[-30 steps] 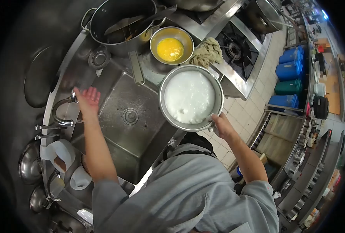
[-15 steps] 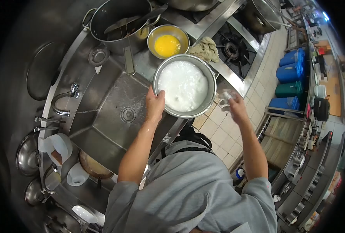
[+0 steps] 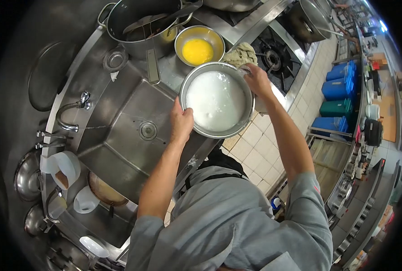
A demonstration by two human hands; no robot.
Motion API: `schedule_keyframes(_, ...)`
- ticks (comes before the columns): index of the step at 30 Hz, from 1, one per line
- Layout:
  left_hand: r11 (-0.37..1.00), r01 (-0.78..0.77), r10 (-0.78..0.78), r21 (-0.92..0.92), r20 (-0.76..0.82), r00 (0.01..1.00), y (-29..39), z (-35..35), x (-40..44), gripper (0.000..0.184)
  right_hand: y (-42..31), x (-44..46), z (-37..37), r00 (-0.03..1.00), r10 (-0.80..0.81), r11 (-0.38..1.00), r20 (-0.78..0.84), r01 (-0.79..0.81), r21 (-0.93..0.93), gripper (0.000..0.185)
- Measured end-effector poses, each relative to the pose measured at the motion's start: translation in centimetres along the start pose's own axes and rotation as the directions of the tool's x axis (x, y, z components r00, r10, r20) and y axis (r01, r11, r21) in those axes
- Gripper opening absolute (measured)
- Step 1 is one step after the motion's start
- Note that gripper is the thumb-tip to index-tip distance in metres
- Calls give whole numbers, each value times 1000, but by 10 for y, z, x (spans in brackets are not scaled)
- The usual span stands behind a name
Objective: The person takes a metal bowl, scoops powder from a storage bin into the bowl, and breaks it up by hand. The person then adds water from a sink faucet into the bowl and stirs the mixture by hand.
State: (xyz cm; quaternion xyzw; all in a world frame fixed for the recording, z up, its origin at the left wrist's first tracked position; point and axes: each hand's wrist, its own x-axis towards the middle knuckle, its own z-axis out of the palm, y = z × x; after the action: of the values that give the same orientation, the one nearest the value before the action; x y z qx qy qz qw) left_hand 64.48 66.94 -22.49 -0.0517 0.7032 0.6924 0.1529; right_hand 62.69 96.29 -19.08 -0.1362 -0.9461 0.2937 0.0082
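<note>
As hands (image 3: 182, 124) (image 3: 258, 81) grip, metal pot (image 3: 218, 134) between

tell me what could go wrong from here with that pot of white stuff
Both the left hand and right hand are at the edge of the metal pot; an uneven tilt could slop its white contents over the rim. The pot also appears close to the yellow-filled bowl, so a bump might spill that too.

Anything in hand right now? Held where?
Yes, a metal pan with white contents: left hand at its left rim, right hand at its upper-right rim, as seen in the view.
</note>
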Motion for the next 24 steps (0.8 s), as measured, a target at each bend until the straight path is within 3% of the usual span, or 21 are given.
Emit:
schedule_keyframes(4, 999, 11, -11, 30, -6, 1000, 4, -2, -2, 42, -20, 22, 38, 978, -165, 986, -130, 161, -43, 36)
schedule_keyframes(7, 996, 74, -74, 41, 8, 997, 0, -3, 0, 43, -67, 6, 34, 927, -372, 928, 43, 373, -2, 41)
schedule_keyframes(9, 983, -108, 87, -146, -143, 986, -3, 5, 4, 48, -75, -13, 38, 914, -390, 913, 110, 400, -84, 46)
schedule_keyframes(10, 984, -107, 81, -145, -172, 982, -3, 8, 7, 48, -79, -20, 41, 896, -403, 887, 185, 432, -164, 50)
schedule_keyframes(12, 996, -78, 72, -39, -144, 987, -6, 6, 14, 47, -67, -24, 47, 883, -315, 917, 349, 378, -127, 74)
schedule_keyframes(14, 992, -15, 0, -126, -122, 993, -24, 8, 19, 46, -58, -33, 55, 862, -256, 911, 438, 367, -190, 91)
schedule_keyframes(15, 995, -4, -8, -102, -117, 993, -33, 9, 23, 44, -74, -36, 52, 840, -209, 933, 501, 325, -156, 95)
schedule_keyframes(16, 997, 7, -15, -77, -101, 995, -40, 9, 24, 42, -57, -41, 69, 817, -383, 878, 431, 466, -104, 98)
schedule_keyframes(18, 987, -24, 8, -156, -104, 995, -3, 5, 13, 37, -71, -57, 82, 768, -221, 888, 601, 413, -202, 100)
schedule_keyframes(22, 978, -7, -10, -210, -81, 997, -10, 6, 16, 37, -80, -67, 89, 819, -216, 873, 532, 406, -270, 103)
schedule_keyframes(24, 973, 8, -26, -229, -78, 997, -6, 4, 13, 38, -78, -72, 97, 866, -278, 835, 417, 432, -340, 100)
